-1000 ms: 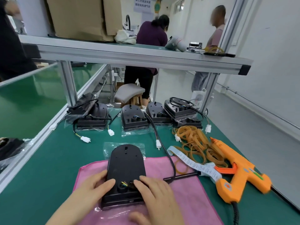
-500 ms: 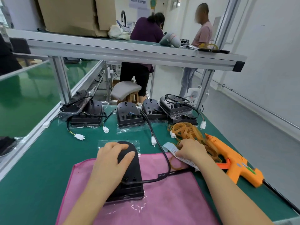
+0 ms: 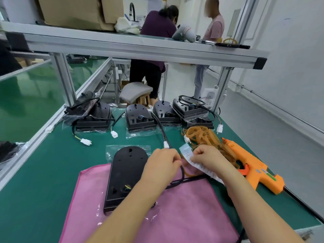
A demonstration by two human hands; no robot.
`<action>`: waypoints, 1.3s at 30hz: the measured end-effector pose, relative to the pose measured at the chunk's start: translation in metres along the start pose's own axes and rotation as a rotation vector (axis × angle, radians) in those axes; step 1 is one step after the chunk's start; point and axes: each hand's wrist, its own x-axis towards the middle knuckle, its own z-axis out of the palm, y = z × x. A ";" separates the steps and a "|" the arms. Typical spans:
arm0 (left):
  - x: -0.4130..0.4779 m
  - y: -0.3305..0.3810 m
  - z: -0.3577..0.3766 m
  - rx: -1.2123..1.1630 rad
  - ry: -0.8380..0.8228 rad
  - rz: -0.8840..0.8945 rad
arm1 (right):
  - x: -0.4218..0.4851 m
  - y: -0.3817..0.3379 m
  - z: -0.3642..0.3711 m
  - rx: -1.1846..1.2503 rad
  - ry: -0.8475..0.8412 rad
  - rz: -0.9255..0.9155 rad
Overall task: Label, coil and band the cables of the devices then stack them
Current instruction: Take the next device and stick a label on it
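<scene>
Pinching the black cable (image 3: 183, 172) at mid-frame, the left hand (image 3: 160, 165) curls its fingers round it, probably steadying it for labelling. The right hand (image 3: 208, 158) pinches the label strip (image 3: 186, 151) just beside it. The device (image 3: 128, 172) lies flat on the pink cloth (image 3: 184, 216), and rubber bands (image 3: 203, 135) wait near on the bench (image 3: 43, 163), upper right of the hands.

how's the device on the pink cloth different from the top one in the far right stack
The device on the pink cloth lies alone; the stacked device sits on another unit. Its cable runs uncoiled over the cloth; the stacked one's coil rests on top. Both are black.
</scene>
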 end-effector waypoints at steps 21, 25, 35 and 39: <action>0.014 0.022 0.047 -0.360 0.237 -0.080 | -0.032 -0.004 0.000 0.405 0.140 -0.164; 0.014 0.022 0.048 -0.304 0.279 -0.026 | -0.032 -0.003 0.002 0.379 0.163 -0.219; 0.012 0.020 0.042 -0.170 0.313 0.076 | -0.032 0.004 0.005 0.306 0.204 -0.284; 0.013 0.020 0.039 -0.232 0.277 0.039 | -0.033 0.003 0.006 0.304 0.203 -0.305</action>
